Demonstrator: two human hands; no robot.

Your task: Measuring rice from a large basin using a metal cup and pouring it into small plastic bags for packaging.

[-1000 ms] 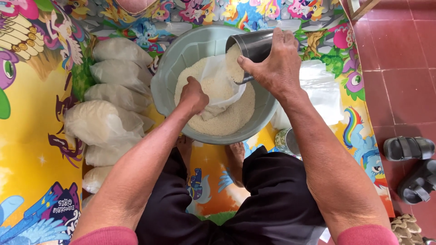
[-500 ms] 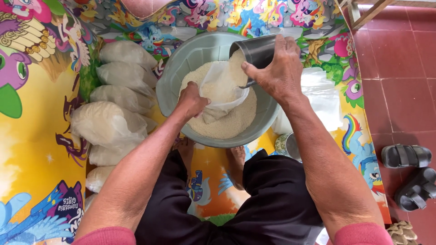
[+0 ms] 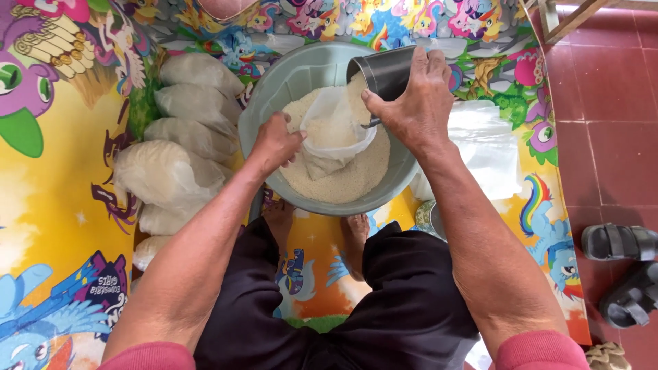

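Left hand: my left hand (image 3: 274,142) is closed on the near-left edge of the clear plastic bag (image 3: 334,133), pinching its mouth open inside the basin.
Right hand: my right hand (image 3: 411,103) is wrapped tight around the metal cup (image 3: 384,70), fingers over its side.
Cup, where: over the far-right part of the grey basin (image 3: 274,82), just above the bag's mouth, its lip touching or almost touching the plastic.
Cup, which way: tipped well over — its open end points down and to the left, toward the bag; its long axis runs from the basin's far-right rim down toward the basin's middle.
Rice: white rice (image 3: 343,181) fills the basin's floor around the bag, and some already sits in the bag.
Around: filled bags (image 3: 164,175) lie in a row along the mat's left side; a stack of flat empty bags (image 3: 486,147) lies just right of the basin, all on the colourful cartoon mat (image 3: 55,205).
Risk: only one edge of the bag is held, so I judge the far side could sag and grains slide past the mouth back into the basin.
Risk two: a steeper tilt could dump the load faster than the soft opening takes it — it may fold shut.
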